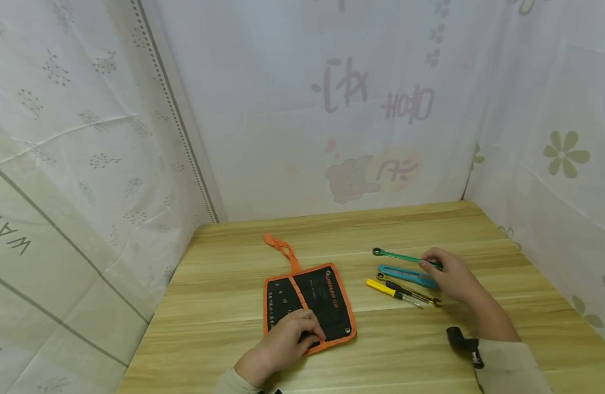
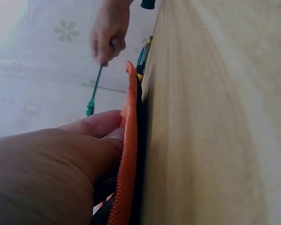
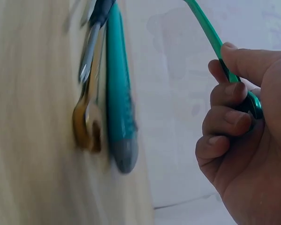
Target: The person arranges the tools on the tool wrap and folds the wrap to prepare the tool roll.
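A black tool pouch (image 1: 327, 298) with orange trim lies flat on the table, its orange strap pointing away. My left hand (image 1: 289, 336) is at its near edge, thumb and fingers pinching the orange trim (image 2: 126, 154). On the right, my right hand (image 1: 452, 276) holds a green ratchet wrench (image 1: 401, 256) by one end, raised off the table. Its ring end points left; the other end is partly hidden in the fingers (image 3: 225, 119). Below that hand lie a turquoise utility knife (image 1: 405, 275), a gold-coloured wrench (image 3: 86, 124) and a yellow-and-black screwdriver (image 1: 383, 288).
The wood-grain table (image 1: 208, 306) meets printed white curtains (image 1: 282, 137) at the back and both sides. A black device (image 1: 462, 340) is at the right wrist. The loose tools lie close together, to the right of the pouch.
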### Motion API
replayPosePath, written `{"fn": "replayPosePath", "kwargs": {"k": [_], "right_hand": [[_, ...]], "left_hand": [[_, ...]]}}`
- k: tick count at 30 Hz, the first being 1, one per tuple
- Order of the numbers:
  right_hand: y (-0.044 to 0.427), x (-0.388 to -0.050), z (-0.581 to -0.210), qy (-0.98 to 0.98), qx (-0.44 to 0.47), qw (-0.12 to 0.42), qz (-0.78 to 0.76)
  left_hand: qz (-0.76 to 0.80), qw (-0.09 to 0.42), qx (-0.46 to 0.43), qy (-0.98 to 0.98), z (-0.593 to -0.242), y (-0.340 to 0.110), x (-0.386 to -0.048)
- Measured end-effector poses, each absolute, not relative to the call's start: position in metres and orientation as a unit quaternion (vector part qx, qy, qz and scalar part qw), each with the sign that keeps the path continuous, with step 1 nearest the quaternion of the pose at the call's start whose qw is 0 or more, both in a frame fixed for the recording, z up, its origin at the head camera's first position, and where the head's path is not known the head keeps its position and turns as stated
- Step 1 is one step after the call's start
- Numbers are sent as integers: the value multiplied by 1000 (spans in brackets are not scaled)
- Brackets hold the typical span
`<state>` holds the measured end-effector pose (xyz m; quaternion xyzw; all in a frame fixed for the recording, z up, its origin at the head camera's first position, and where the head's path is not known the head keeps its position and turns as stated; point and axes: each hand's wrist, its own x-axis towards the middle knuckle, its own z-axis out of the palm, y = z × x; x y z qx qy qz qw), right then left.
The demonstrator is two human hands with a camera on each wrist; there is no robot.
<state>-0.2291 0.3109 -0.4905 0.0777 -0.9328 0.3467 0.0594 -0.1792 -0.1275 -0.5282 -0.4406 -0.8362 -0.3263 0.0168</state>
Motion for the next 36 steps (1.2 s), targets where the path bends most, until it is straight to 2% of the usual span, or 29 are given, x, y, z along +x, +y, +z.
{"fn": "replayPosePath", "kwargs": {"k": [10, 27, 36], "right_hand": [[285, -220, -480, -913, 131, 33, 386], [258, -213, -482, -875, 217, -29, 431], [245, -211, -484, -884, 218, -49, 411]], "left_hand": [[-328, 16, -438, -837, -528, -128, -180], [-334, 16, -431, -838, -530, -128, -182], [-334, 22, -432, -837, -529, -127, -181]]}}
